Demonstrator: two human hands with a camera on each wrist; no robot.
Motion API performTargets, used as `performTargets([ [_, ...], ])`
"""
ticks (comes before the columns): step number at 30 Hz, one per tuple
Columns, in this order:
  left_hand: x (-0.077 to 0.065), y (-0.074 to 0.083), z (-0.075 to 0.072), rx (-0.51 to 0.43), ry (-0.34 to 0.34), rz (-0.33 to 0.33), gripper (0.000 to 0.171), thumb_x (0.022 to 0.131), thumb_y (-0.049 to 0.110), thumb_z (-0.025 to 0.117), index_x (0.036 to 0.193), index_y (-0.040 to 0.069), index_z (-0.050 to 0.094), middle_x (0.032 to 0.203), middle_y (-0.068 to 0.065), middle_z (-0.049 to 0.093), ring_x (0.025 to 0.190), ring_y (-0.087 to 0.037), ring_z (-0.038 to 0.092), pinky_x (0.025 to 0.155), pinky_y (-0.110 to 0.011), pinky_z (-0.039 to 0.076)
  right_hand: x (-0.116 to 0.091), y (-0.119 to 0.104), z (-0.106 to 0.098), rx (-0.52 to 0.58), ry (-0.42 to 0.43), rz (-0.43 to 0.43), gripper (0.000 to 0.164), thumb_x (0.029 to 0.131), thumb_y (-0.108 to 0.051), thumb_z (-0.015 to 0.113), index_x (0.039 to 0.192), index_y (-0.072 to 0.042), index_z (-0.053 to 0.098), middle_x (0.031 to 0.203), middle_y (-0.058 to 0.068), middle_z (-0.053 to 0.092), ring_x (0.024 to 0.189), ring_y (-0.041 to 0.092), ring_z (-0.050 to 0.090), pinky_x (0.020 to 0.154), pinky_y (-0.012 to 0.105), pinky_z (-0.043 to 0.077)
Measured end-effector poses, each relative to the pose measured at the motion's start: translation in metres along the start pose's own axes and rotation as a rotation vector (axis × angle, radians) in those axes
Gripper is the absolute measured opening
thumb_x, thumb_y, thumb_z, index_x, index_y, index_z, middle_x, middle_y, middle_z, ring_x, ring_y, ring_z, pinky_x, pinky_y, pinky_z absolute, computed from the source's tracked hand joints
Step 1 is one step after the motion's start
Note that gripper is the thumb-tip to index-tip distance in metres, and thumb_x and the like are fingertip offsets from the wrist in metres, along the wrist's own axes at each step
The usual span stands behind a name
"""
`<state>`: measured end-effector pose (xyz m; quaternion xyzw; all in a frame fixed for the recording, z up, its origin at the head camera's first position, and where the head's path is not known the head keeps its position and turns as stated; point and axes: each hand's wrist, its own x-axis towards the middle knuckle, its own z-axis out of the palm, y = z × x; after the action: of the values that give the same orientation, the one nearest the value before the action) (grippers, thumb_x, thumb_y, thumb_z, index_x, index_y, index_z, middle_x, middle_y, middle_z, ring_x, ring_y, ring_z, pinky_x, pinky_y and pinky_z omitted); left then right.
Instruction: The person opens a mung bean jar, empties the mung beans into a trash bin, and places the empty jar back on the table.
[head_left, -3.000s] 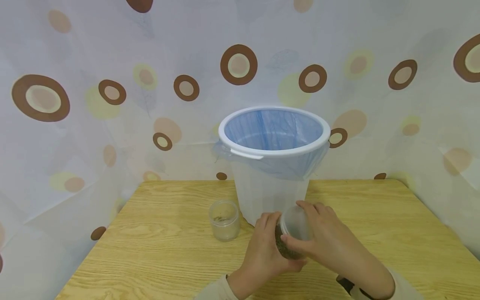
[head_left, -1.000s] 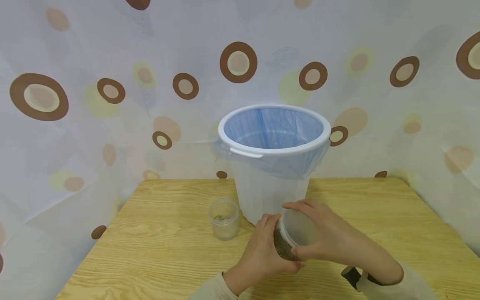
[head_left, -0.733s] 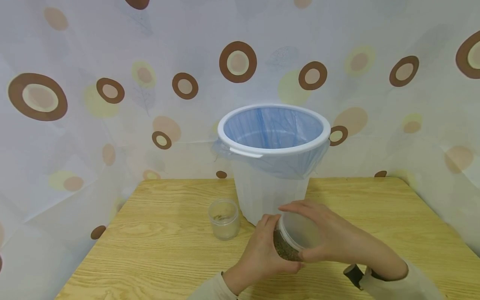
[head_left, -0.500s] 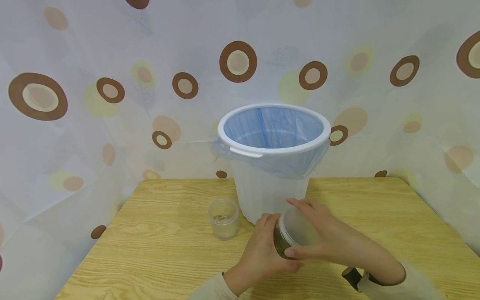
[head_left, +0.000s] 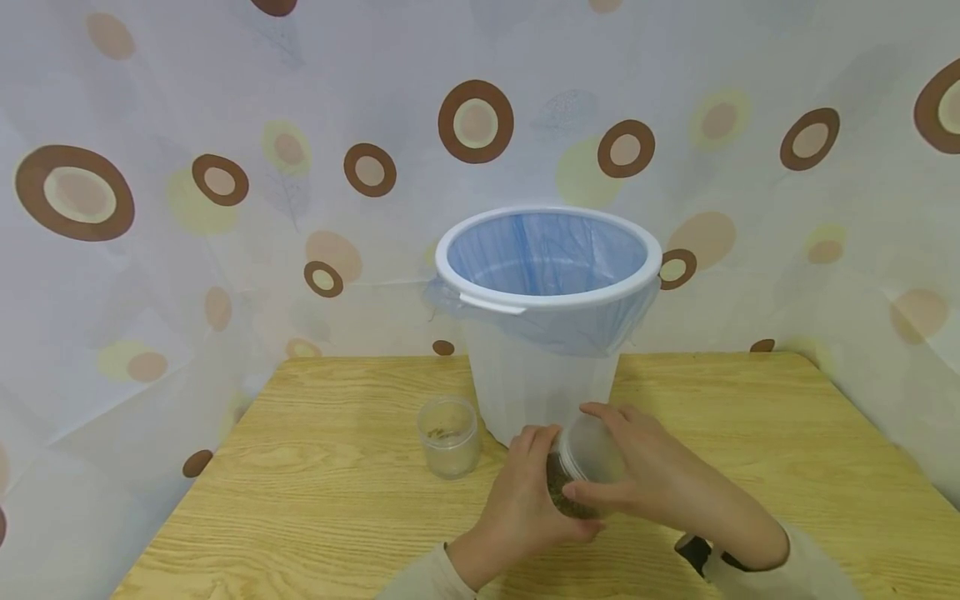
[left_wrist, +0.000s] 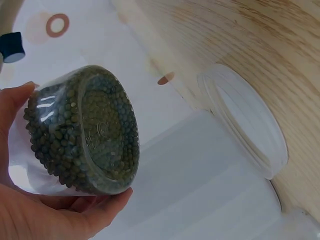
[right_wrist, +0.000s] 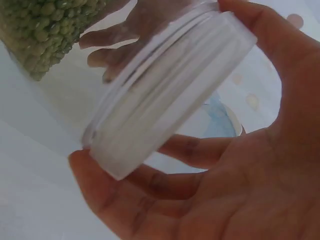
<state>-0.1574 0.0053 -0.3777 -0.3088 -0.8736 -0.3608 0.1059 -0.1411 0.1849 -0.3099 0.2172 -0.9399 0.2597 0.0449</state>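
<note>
My left hand (head_left: 517, 508) grips a clear plastic jar (left_wrist: 82, 130) partly filled with small green beans, likely mung beans (right_wrist: 47, 30). The jar is tilted, its base toward my left palm. My right hand (head_left: 663, 475) holds the jar's translucent lid (right_wrist: 172, 95), thumb on one edge and fingers round the other. The lid sits at the jar's mouth; whether it is threaded tight I cannot tell. Left of both hands, an open clear jar (head_left: 448, 454) stands upright with a few bits inside.
A white bin (head_left: 540, 379) lined with a blue bag (head_left: 551, 250) stands just behind my hands on the wooden table (head_left: 322, 500). Another translucent round lid (left_wrist: 245, 120) lies beside it in the left wrist view. A patterned sheet (head_left: 300, 125) hangs behind.
My right hand has turned back and forth at the lid, its fingers shifting along the edge. My left hand keeps the jar nearly still. The open jar and the bin stay put.
</note>
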Motion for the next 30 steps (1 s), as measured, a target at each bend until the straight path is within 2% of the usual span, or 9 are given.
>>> performTargets([
  [10, 0.0, -0.007, -0.003, -0.111, -0.086, 0.01, 0.085, 0.067, 0.037, 0.087, 0.134, 0.009, 0.042, 0.119, 0.003, 0.045, 0.106, -0.01, 0.045, 0.089, -0.025, 0.046, 0.001, 0.006, -0.009, 0.095, -0.046, -0.089, 0.083, 0.072, -0.05, 0.079, 0.136, -0.009, 0.047, 0.134, 0.02, 0.047, 0.119, 0.038, 0.047, 0.086, 0.053, 0.047],
  [15, 0.0, -0.008, -0.007, -0.211, -0.16, -0.042, 0.084, 0.068, 0.035, 0.087, 0.135, 0.012, 0.042, 0.118, 0.006, 0.044, 0.104, -0.007, 0.046, 0.087, -0.024, 0.046, -0.002, 0.008, -0.01, 0.097, -0.058, -0.135, 0.083, 0.071, -0.05, 0.08, 0.137, -0.014, 0.047, 0.134, 0.018, 0.046, 0.12, 0.039, 0.045, 0.084, 0.054, 0.047],
  [19, -0.001, -0.008, -0.01, -0.277, -0.206, -0.073, 0.084, 0.068, 0.033, 0.087, 0.136, 0.014, 0.042, 0.119, 0.008, 0.044, 0.103, -0.006, 0.047, 0.088, -0.024, 0.045, -0.004, 0.01, -0.01, 0.085, -0.051, -0.203, 0.082, 0.069, -0.047, 0.081, 0.137, -0.017, 0.047, 0.131, 0.016, 0.048, 0.118, 0.036, 0.047, 0.081, 0.051, 0.049],
  [25, -0.001, -0.011, -0.011, -0.305, -0.235, -0.037, 0.084, 0.068, 0.031, 0.088, 0.137, 0.017, 0.042, 0.122, 0.008, 0.044, 0.105, -0.005, 0.047, 0.09, -0.025, 0.045, -0.005, 0.014, -0.01, 0.059, -0.028, -0.339, 0.083, 0.067, -0.042, 0.083, 0.138, -0.021, 0.046, 0.131, 0.006, 0.049, 0.116, 0.025, 0.048, 0.083, 0.047, 0.049],
  [30, -0.002, -0.011, -0.013, -0.315, -0.245, -0.025, 0.086, 0.068, 0.031, 0.088, 0.139, 0.019, 0.041, 0.123, 0.008, 0.043, 0.106, -0.005, 0.047, 0.091, -0.025, 0.044, -0.005, 0.012, -0.012, 0.039, -0.037, -0.379, 0.082, 0.067, -0.033, 0.084, 0.139, -0.023, 0.045, 0.132, -0.003, 0.048, 0.117, 0.017, 0.046, 0.087, 0.042, 0.049],
])
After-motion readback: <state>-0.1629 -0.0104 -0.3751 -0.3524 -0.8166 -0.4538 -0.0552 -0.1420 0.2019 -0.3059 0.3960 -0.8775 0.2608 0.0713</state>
